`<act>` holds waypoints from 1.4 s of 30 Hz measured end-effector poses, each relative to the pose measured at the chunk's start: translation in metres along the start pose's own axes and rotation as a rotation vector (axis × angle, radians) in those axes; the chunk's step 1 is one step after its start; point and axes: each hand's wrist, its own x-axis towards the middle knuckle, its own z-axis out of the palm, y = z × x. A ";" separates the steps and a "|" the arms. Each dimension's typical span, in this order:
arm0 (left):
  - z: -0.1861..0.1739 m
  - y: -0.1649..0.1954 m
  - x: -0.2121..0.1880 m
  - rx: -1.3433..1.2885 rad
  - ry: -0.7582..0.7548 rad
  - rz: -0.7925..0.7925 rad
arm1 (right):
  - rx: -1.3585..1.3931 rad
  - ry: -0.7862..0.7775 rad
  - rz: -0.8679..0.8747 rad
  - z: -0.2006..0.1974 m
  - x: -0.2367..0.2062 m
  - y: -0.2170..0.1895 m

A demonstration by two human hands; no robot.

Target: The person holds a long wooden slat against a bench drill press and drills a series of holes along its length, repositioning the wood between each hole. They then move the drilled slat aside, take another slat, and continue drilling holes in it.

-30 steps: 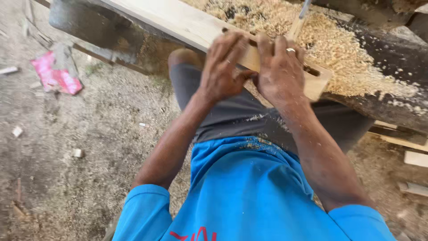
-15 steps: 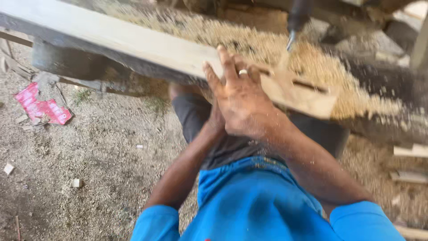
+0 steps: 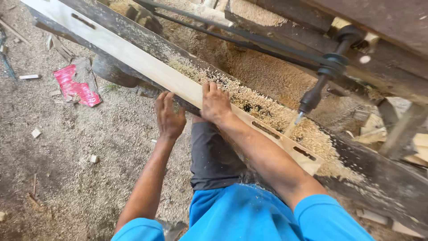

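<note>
A long pale wooden plank [image 3: 133, 60] lies along a dark wooden bench [image 3: 379, 178], with narrow slots cut near its right end and one near its far left. My right hand [image 3: 215, 103] presses flat on top of the plank. My left hand [image 3: 168, 115] grips its near edge, just to the left. A dark drill chuck with a bit [image 3: 307, 102] hangs over the plank's slotted end, to the right of both hands. Sawdust [image 3: 267, 111] is heaped behind the plank.
A dark rod or belt [image 3: 232, 31] runs from the upper left to the drill head. Red crumpled packaging [image 3: 76, 87] and small wood offcuts [image 3: 35, 133] lie on the dusty ground at left. Wood blocks [image 3: 419, 143] sit at the right edge.
My view has pulled back and the plank has slid to the right. Both hands have shifted left along it, away from the slotted end; the left hand is now out from under the right.
</note>
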 end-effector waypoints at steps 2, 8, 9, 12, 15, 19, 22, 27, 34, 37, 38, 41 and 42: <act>-0.022 0.012 0.019 0.034 -0.089 0.118 | -0.147 0.381 -0.174 -0.020 -0.009 0.000; -0.073 0.036 0.075 0.354 -0.543 0.350 | 0.046 -0.095 0.185 -0.082 -0.082 0.039; -0.079 0.040 0.078 0.331 -0.570 0.450 | 0.001 -0.092 0.202 -0.092 -0.105 0.048; -0.088 0.052 0.095 0.263 -0.552 0.776 | -0.021 -0.070 0.270 -0.120 -0.174 0.070; -0.089 0.069 0.101 0.160 -0.581 0.968 | -0.050 -0.080 0.370 -0.135 -0.244 0.077; -0.082 0.100 0.076 0.161 -0.739 1.037 | -0.057 -0.097 0.569 -0.123 -0.302 0.067; -0.075 0.142 0.038 0.141 -0.809 1.059 | -0.196 0.080 0.585 -0.094 -0.327 0.055; -0.081 0.247 -0.031 0.202 -1.077 1.021 | -0.117 0.422 0.651 -0.049 -0.393 0.062; -0.078 0.399 -0.152 0.268 -1.281 1.209 | 0.149 0.344 0.908 -0.010 -0.567 0.110; -0.068 0.452 -0.204 0.306 -1.323 1.340 | 0.129 0.422 1.004 0.007 -0.632 0.115; -0.064 0.470 -0.220 0.312 -1.324 1.397 | 0.167 0.427 1.054 0.011 -0.652 0.114; -0.055 0.516 -0.266 0.383 -1.369 1.538 | 0.274 0.455 1.197 0.023 -0.709 0.106; -0.052 0.530 -0.281 0.365 -1.384 1.593 | 0.311 0.467 1.241 0.027 -0.726 0.102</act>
